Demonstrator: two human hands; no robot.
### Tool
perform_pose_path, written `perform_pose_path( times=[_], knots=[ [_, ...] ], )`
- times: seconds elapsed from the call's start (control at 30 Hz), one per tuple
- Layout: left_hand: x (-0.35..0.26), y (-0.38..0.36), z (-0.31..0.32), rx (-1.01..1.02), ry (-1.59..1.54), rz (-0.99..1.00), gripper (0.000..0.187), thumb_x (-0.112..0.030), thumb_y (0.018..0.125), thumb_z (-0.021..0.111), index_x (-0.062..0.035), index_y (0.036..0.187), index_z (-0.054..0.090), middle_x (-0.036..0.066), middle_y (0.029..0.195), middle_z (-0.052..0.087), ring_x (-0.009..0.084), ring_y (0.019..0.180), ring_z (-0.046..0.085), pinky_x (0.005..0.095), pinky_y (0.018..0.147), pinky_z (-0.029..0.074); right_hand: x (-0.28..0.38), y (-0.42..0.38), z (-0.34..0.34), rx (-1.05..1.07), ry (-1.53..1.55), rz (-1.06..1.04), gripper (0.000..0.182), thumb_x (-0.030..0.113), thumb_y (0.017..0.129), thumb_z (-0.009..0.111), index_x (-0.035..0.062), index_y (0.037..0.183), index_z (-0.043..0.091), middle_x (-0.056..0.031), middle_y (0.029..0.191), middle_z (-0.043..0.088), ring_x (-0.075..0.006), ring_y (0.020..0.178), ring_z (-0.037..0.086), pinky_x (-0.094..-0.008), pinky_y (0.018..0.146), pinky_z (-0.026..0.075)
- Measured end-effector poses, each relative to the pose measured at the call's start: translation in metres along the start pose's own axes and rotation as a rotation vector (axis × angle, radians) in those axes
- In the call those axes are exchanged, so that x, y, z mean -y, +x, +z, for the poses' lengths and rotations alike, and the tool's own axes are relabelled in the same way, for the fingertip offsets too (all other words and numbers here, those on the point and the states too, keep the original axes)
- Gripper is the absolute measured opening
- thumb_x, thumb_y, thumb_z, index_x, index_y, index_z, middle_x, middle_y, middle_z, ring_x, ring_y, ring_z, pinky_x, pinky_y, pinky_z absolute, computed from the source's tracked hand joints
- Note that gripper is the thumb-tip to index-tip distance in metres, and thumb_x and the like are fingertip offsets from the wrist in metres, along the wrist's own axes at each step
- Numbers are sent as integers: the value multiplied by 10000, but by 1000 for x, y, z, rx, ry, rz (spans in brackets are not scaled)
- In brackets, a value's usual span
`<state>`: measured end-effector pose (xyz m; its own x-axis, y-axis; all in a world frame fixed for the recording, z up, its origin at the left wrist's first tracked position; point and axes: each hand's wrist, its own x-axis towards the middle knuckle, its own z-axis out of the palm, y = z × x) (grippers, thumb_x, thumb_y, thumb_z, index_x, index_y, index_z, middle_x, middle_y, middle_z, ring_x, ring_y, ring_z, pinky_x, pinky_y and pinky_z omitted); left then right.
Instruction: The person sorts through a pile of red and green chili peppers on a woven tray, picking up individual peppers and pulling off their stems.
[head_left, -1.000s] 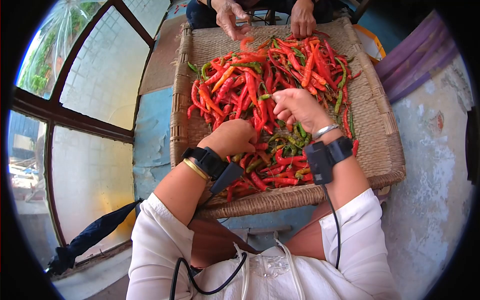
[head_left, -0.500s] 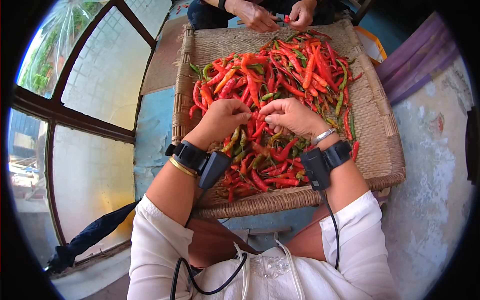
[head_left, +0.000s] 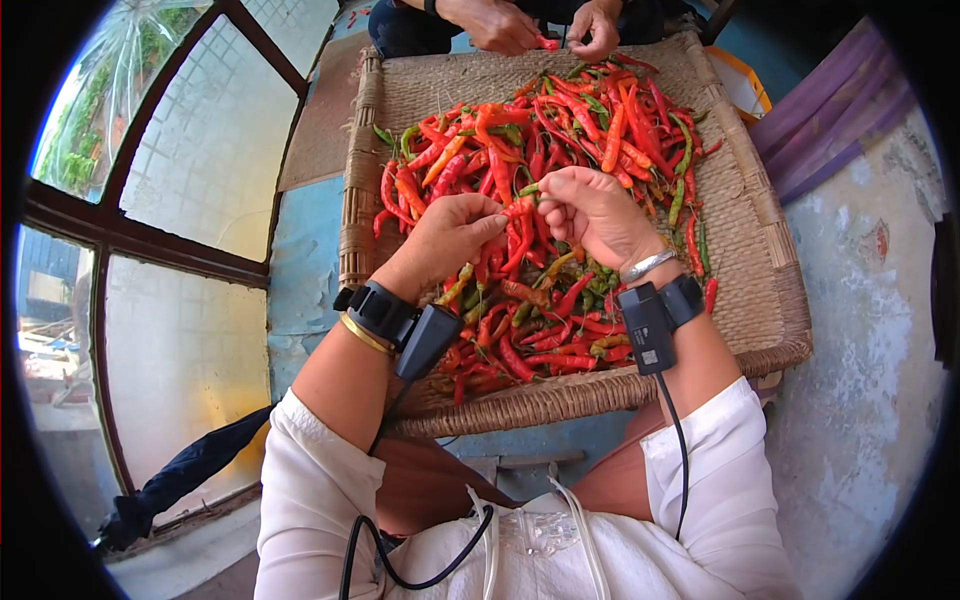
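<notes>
My left hand (head_left: pixel 448 242) is closed in a pinch on a red chili pepper (head_left: pixel 519 208) above the middle of the heap. Close beside it, my right hand (head_left: pixel 603 218) pinches a green chili stem (head_left: pixel 530 189) between thumb and fingertips. Whether the stem is still joined to the pepper is hard to tell. Below and around both hands lies a heap of chili peppers (head_left: pixel 575 335), mostly red with some green and orange ones. They rest on a shallow woven basket tray (head_left: pixel 745 290) in front of my knees.
Across the tray, another person's hands (head_left: pixel 595 28) hold a small red piece. To the left is a framed window (head_left: pixel 180 340) with a dark folded umbrella (head_left: pixel 190 470) by it. Purple cloth (head_left: pixel 835 100) and a worn wall (head_left: pixel 850 330) are on the right.
My right hand has moved slightly up and right, away from my left, and a green stem now shows at its fingertips. The other person's hands have moved apart a little.
</notes>
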<state>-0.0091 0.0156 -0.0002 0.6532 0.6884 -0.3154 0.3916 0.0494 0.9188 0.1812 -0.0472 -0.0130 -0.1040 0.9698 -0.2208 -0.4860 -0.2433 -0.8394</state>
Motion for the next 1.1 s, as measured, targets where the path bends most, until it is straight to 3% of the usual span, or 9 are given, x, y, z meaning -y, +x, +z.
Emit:
perform_pose_path(
  times=[0.1,0.3,0.5,0.6,0.67,0.77,0.93,1.03,1.1],
  knots=[
    [6,3,1,27,-72,6,145,-155,841,531,-13,840,559,-6,643,560,50,523,496,189,444,400,5,-2,5,54,174,-33,193,173,803,588,20,918,563,-20,738,584,-69,640,548,-201,559,461],
    [11,4,3,96,86,1,144,-154,829,558,-28,899,555,-23,701,578,13,549,475,152,458,369,-10,7,3,-150,-608,-47,179,171,798,596,18,885,563,-3,704,563,-51,574,515,-196,473,442],
    [18,9,12,48,68,216,177,-157,819,576,-22,934,570,-48,681,536,19,558,470,171,475,389,-14,5,7,-118,-113,-54,156,156,803,586,7,846,565,-12,690,564,-62,541,522,-191,454,451],
    [13,8,11,46,38,187,200,-171,823,574,-12,944,571,-48,673,529,18,552,464,171,478,390,-12,4,8,-128,50,-53,169,166,807,580,3,848,562,-19,693,569,-67,539,530,-201,451,467],
    [17,9,14,3,27,168,204,-179,808,591,-4,912,584,-18,665,545,39,580,478,199,511,407,-8,4,7,-167,-258,-6,164,164,814,569,8,863,560,-17,691,570,-64,535,532,-198,437,469],
    [15,11,13,-77,51,102,218,-195,796,604,5,884,595,15,656,564,66,603,498,233,544,428,4,4,-6,-283,-202,-101,160,173,823,555,15,847,567,-14,686,571,-65,524,531,-194,426,463],
    [21,10,14,-38,205,-16,240,-201,795,597,14,902,594,54,681,580,107,642,536,259,588,443,11,8,-32,-351,291,-317,141,155,846,512,25,883,549,-54,753,596,-108,613,571,-247,549,503],
    [33,12,22,128,307,139,258,-172,772,606,14,949,583,100,791,592,161,724,567,284,651,452,10,8,-29,-433,528,-418,159,150,848,503,19,936,523,-104,841,608,-173,747,596,-324,687,503],
    [43,15,26,99,470,493,269,-125,795,584,0,1031,544,56,878,538,108,646,545,236,572,460,5,7,-31,-356,375,-125,176,154,841,512,17,952,509,-108,827,604,-184,722,594,-315,655,501]
  ],
)
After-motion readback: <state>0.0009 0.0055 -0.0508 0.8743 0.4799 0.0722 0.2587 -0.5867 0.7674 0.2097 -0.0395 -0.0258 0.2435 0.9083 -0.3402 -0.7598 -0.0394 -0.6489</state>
